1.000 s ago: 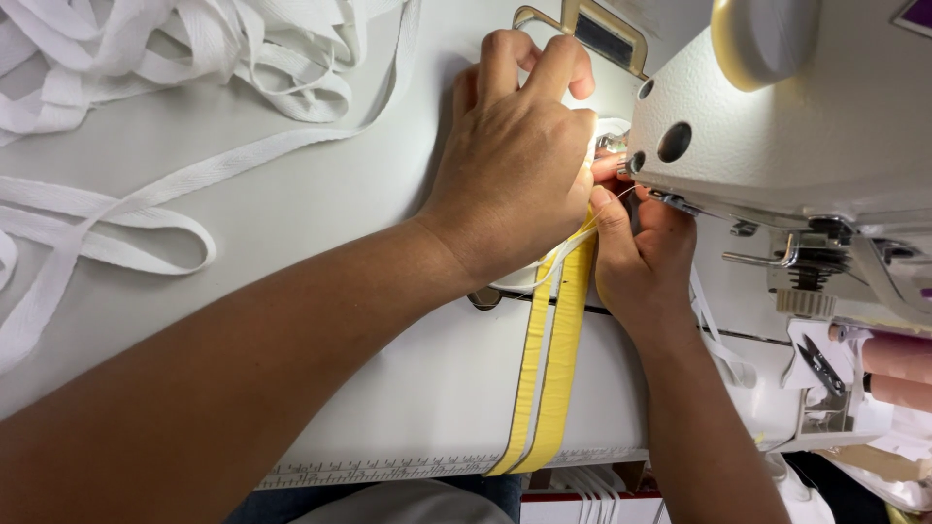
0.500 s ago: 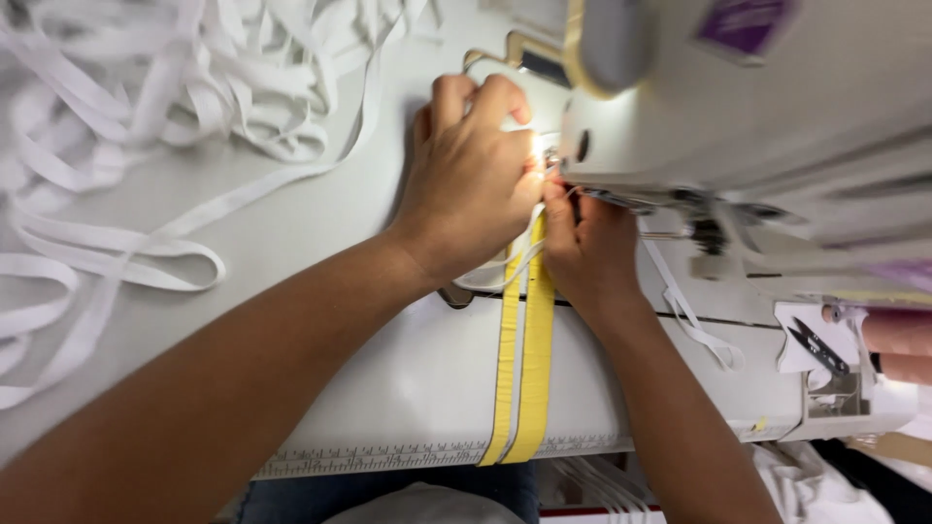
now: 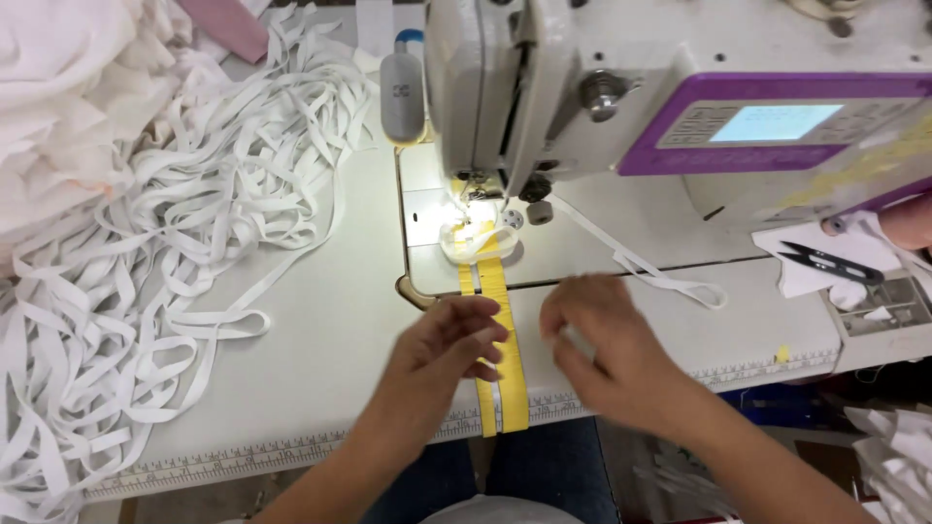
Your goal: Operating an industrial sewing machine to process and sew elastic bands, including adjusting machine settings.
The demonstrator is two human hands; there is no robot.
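Resting left hand (image 3: 449, 351) touches yellow tape (image 3: 505, 359).

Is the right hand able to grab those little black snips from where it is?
Probably yes. The right hand hovers over bare table, and the black snips lie in the open on a white cloth further right. Nothing stands between them. The hand may already hold something pale, though it's too blurred to tell.

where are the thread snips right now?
In the head view the black thread snips lie at the far right of the table, on a white cloth below the sewing machine and its purple panel, well beyond the right hand.
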